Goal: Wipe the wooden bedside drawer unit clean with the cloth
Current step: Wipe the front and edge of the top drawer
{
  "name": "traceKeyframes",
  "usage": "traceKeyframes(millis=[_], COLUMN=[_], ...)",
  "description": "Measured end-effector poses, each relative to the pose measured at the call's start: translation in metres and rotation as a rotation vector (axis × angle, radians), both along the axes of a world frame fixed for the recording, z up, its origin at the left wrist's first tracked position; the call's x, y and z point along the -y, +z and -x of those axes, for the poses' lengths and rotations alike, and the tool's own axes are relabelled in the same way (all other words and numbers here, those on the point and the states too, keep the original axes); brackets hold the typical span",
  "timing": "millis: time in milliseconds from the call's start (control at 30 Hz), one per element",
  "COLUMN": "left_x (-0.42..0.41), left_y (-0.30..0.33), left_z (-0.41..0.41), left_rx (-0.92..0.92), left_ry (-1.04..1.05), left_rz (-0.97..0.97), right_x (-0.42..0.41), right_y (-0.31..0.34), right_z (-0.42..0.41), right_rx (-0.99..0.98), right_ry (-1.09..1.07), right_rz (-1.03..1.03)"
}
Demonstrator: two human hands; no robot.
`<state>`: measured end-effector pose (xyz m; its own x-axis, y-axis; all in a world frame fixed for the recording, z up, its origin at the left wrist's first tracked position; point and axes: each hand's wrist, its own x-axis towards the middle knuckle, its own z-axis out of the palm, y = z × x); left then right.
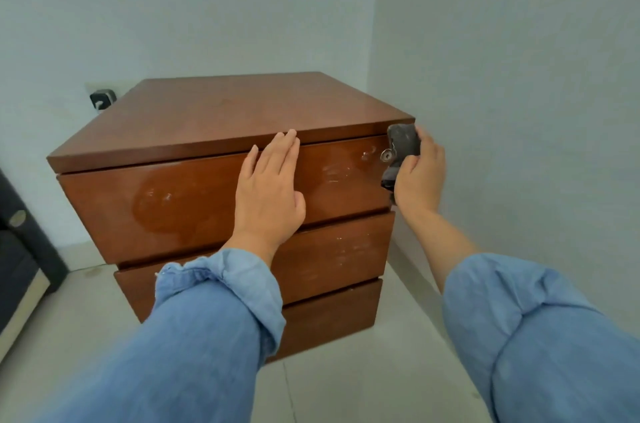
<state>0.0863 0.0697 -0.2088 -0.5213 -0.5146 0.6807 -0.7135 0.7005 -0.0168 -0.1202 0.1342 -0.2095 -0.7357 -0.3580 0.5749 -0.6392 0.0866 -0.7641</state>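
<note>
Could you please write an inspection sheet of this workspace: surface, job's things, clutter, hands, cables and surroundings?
Surface: top drawer front is glossy, with a wet-looking patch at its left and whitish smears at its right.
Job's things: wooden drawer unit with three drawers, keyhole lock at the top drawer's right end; dark grey cloth bunched at that corner.
Clutter: nothing seen.
Hands: left hand lies flat on the top drawer front; right hand grips the cloth.
Cables: nothing seen; a black plug sits in a wall socket behind the unit.
Surroundings: pale walls, light tiled floor, dark furniture at the left edge.
</note>
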Motion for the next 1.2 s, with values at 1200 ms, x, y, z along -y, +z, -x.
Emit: traceKeyframes(millis=[1200], left_x=[0.024], left_y=[0.009], left_z=[0.002], left_rx=[-0.124], left_ry=[-0.031], left_rz=[0.088], right_x=[0.047], right_y=[-0.073], right_z=[-0.066], right_rx=[-0.055], right_ry=[0.092], right_rz=[0.192])
